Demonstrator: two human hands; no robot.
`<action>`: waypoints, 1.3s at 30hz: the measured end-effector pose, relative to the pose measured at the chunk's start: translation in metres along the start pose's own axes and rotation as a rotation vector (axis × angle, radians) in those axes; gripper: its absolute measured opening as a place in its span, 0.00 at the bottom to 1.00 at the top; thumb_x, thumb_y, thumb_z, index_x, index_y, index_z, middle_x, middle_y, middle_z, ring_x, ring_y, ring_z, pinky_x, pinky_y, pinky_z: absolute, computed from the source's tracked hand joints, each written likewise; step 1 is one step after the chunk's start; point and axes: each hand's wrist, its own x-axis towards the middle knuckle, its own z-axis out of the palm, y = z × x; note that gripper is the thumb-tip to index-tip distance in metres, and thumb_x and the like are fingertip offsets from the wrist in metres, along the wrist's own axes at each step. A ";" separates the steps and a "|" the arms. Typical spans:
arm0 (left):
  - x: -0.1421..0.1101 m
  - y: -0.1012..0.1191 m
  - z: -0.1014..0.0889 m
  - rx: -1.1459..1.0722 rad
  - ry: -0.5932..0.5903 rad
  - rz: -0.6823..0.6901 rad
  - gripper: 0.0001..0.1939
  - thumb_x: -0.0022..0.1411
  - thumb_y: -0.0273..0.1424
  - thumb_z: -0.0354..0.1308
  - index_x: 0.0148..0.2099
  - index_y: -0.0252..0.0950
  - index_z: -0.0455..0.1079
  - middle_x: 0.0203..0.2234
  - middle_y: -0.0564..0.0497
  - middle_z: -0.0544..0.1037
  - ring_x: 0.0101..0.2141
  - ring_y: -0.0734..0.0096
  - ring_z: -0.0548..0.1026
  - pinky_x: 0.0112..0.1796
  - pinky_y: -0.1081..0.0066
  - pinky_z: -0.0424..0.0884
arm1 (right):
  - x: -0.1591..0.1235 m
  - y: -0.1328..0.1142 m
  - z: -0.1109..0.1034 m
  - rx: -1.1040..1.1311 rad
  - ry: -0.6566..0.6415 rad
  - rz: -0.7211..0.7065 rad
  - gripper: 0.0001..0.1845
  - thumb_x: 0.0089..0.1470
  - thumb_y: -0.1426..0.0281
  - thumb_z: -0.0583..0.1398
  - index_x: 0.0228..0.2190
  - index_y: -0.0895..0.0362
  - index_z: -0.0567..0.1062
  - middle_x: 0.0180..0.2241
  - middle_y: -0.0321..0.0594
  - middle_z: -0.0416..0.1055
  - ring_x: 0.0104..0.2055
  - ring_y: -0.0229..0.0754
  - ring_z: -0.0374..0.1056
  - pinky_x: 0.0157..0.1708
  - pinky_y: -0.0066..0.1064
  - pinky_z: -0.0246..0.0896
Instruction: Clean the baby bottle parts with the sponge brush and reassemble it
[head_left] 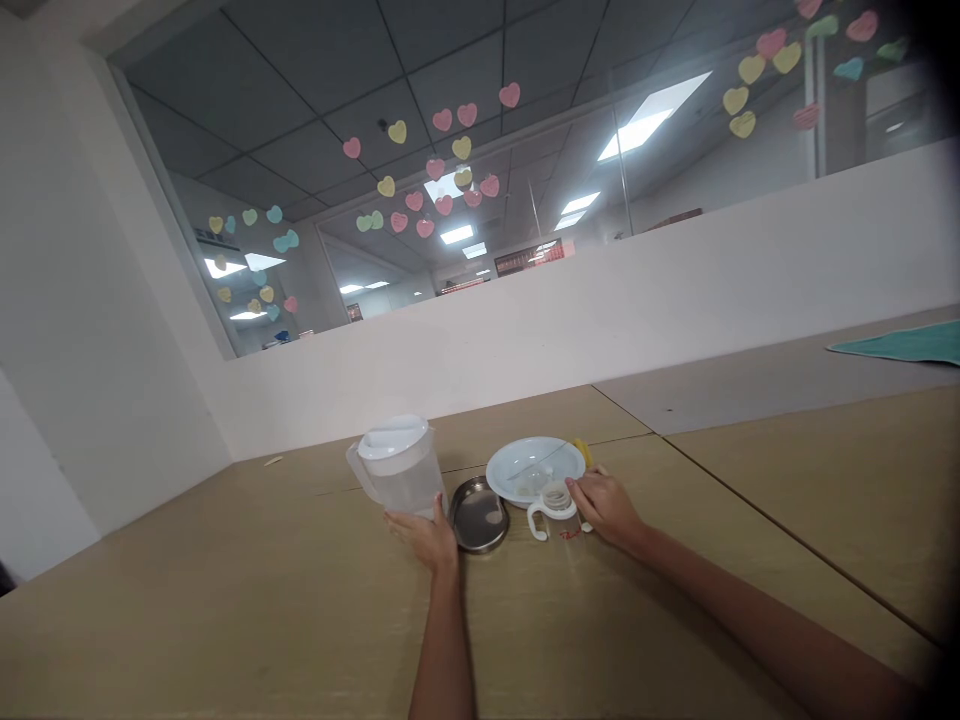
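My left hand (427,537) is cupped against the lower front of a translucent plastic pitcher (409,480), its thumb up along the right side. The pitcher has a white lid and its handle faces left. My right hand (606,508) has its fingers closed at the right side of a clear two-handled sippy cup (562,520), lidless, with a threaded neck and red writing. The grip on the cup's right handle is partly hidden. Behind the cup stands a white bowl (499,470) with clear items in it. A yellow piece (583,452) shows at the bowl's right rim.
Between pitcher and bowl lies a small metal tray (480,520). The wooden table (300,620) meets a white wall (487,340) at the back. A teal cloth (907,343) lies far right, and a small pale scrap (273,461) at the back left.
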 end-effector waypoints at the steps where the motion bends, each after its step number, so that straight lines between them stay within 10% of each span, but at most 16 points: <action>1: 0.000 0.001 -0.001 0.002 0.021 -0.029 0.46 0.60 0.48 0.47 0.65 0.28 0.25 0.61 0.26 0.47 0.61 0.41 0.50 0.52 0.50 0.61 | 0.000 0.000 0.000 -0.002 -0.004 0.000 0.27 0.64 0.67 0.44 0.15 0.58 0.64 0.15 0.35 0.62 0.19 0.34 0.54 0.33 0.29 0.50; 11: -0.006 0.018 -0.013 0.051 0.173 -0.108 0.50 0.55 0.54 0.49 0.65 0.27 0.33 0.59 0.22 0.52 0.55 0.31 0.57 0.46 0.36 0.57 | 0.003 0.002 -0.008 0.080 -0.051 0.167 0.29 0.64 0.62 0.40 0.19 0.57 0.69 0.20 0.38 0.70 0.25 0.38 0.63 0.36 0.30 0.52; 15: -0.015 0.044 -0.028 0.023 0.292 0.246 0.46 0.59 0.50 0.47 0.66 0.25 0.32 0.62 0.26 0.46 0.60 0.39 0.47 0.55 0.41 0.47 | 0.011 0.016 -0.019 -0.060 -0.098 0.473 0.30 0.63 0.60 0.39 0.24 0.57 0.73 0.25 0.43 0.74 0.30 0.42 0.67 0.32 0.30 0.52; 20: -0.028 0.090 -0.026 -0.053 -0.292 0.763 0.21 0.66 0.37 0.41 0.56 0.36 0.62 0.50 0.43 0.70 0.52 0.60 0.65 0.54 0.57 0.55 | 0.013 0.039 -0.021 -0.307 -0.539 0.664 0.25 0.62 0.64 0.43 0.30 0.58 0.76 0.34 0.50 0.75 0.36 0.47 0.71 0.29 0.31 0.53; 24: -0.035 0.108 -0.007 0.040 -0.692 0.706 0.16 0.64 0.40 0.45 0.41 0.41 0.73 0.41 0.49 0.76 0.47 0.62 0.69 0.50 0.61 0.58 | 0.005 0.046 -0.013 -0.354 -0.728 0.643 0.20 0.59 0.64 0.49 0.33 0.62 0.76 0.36 0.54 0.75 0.39 0.51 0.71 0.33 0.33 0.57; 39: -0.047 0.090 0.002 -0.169 -0.575 0.666 0.11 0.63 0.31 0.45 0.37 0.38 0.69 0.35 0.51 0.77 0.40 0.68 0.72 0.46 0.68 0.61 | 0.000 0.040 -0.008 -0.366 -0.723 0.593 0.19 0.59 0.66 0.47 0.35 0.62 0.75 0.37 0.54 0.74 0.40 0.51 0.71 0.34 0.35 0.59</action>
